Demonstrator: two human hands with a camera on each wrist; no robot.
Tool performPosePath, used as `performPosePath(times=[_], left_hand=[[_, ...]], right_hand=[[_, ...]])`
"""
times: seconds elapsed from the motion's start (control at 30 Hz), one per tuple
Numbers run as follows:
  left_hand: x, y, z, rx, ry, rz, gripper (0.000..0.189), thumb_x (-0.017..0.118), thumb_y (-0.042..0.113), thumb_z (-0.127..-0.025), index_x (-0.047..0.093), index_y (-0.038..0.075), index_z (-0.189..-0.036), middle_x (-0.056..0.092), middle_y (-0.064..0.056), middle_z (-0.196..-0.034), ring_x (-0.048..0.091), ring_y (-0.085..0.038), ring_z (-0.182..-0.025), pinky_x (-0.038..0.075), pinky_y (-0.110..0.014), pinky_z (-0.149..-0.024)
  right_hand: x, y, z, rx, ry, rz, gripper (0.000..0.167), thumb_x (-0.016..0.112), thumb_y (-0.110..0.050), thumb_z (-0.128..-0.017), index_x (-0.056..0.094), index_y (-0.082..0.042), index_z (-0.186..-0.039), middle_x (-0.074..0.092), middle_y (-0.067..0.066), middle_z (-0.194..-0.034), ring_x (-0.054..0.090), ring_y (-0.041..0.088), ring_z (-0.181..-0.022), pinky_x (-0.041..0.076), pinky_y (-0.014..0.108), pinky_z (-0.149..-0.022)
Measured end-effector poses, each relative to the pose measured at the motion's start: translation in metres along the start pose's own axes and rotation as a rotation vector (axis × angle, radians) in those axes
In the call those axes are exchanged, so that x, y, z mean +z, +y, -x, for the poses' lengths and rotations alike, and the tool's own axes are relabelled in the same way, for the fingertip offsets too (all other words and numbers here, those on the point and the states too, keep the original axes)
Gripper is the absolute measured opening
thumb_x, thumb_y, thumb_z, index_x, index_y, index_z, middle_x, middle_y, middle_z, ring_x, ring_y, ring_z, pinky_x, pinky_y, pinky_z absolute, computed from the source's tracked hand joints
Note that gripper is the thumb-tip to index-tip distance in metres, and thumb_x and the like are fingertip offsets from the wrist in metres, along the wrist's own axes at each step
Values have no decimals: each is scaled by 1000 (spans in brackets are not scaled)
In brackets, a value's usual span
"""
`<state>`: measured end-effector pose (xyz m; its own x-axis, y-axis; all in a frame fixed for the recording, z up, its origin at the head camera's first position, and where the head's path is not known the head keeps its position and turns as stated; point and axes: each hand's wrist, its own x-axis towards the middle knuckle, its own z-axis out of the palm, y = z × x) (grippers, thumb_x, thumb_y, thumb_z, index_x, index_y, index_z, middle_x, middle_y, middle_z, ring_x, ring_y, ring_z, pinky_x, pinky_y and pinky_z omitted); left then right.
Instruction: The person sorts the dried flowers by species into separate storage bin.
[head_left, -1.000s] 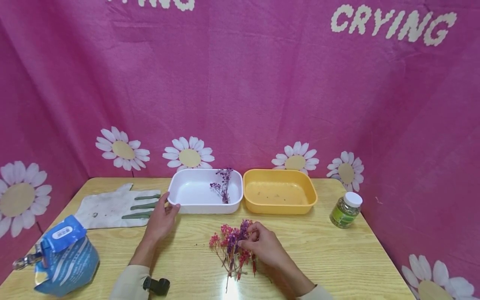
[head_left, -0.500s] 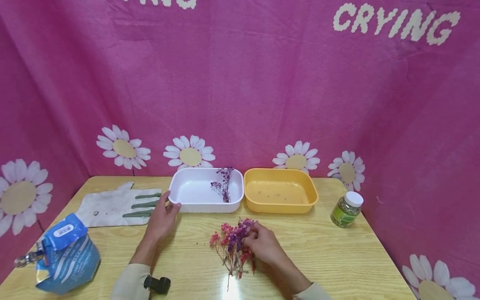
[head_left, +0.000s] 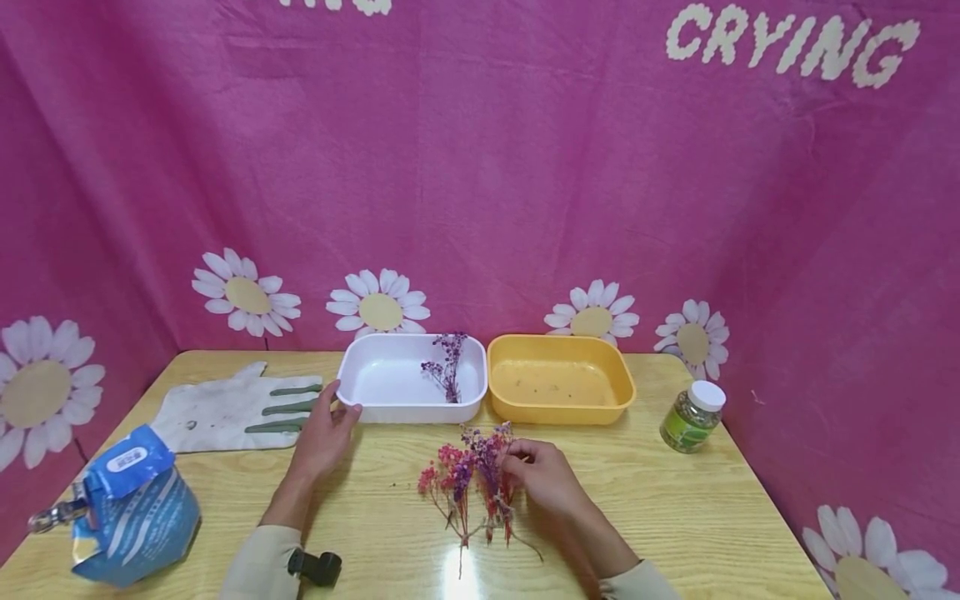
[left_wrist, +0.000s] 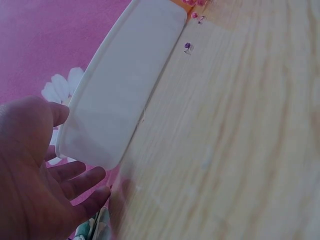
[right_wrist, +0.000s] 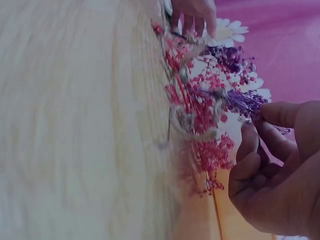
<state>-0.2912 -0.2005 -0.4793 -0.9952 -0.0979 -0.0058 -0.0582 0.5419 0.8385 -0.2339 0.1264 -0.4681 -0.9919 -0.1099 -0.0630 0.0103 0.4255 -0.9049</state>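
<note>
Head view downward; wrists' seemingly sideways.

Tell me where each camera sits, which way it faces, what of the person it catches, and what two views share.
Head: worn on the head, facing forward and down over the table; left hand, right hand and both sleeves show.
Left wrist: on that wrist, facing the white tub's outer wall; only the left hand shows.
Right wrist: on that wrist, facing the pink sprigs; the right hand shows, the left partly, at top.
Shared: head and right wrist both show the right hand pinching a purple sprig.

Purple sprig (right_wrist: pixel 242 102) partly behind right grip (head_left: pixel 547 477)
</note>
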Motion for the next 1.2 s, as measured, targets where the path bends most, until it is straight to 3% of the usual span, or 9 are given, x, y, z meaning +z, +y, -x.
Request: performPosePath(times=[0.23,0.37,0.57,0.87,1.2], left_hand=[[0,-1,-1,-1,1,-3,65,45,30,-102,13,10,-155,25,-20,-158,42,-41,-135,41,-53,-108],[0,-2,-1,0,1,-1,65,45,30,-102,13,10,-155,25,-20,-158,42,-41,-135,41,-53,-107],[0,-1,0,11,4,2,65,45,28,-102,14,8,-155,26,-21,-157,42,-42,-136,40,-52,-109],[0,-1,-1,14,3,10,64,46,27,-102,14,7,-154,26,-21,-157,41,-41,-136,39,-51,-109],[-1,-1,0,14,-5,-13,63,43,28,-103,13,8,-155,25,-21,-158,40,-42,-137,36,-54,-111]], right_hand=[[-3,2,-2,1,7,19,18,62,-25,-93,65,-10,-83,54,-1,-75,49,14,-71,42,27,-65],[-4,3,-1,24,21,57,15,60,-24,-94,65,-10,-90,54,1,-73,48,14,-67,41,27,-60],[-4,6,0,81,52,185,37,71,-41,-84,60,-11,-104,59,2,-82,50,15,-67,42,27,-59],[2,1,5,60,12,365,45,80,-51,-69,56,-16,-84,57,0,-73,49,16,-64,39,27,-56],[6,3,8,50,2,432,44,84,-39,-67,55,-14,-89,58,-1,-75,51,15,-64,40,26,-58]])
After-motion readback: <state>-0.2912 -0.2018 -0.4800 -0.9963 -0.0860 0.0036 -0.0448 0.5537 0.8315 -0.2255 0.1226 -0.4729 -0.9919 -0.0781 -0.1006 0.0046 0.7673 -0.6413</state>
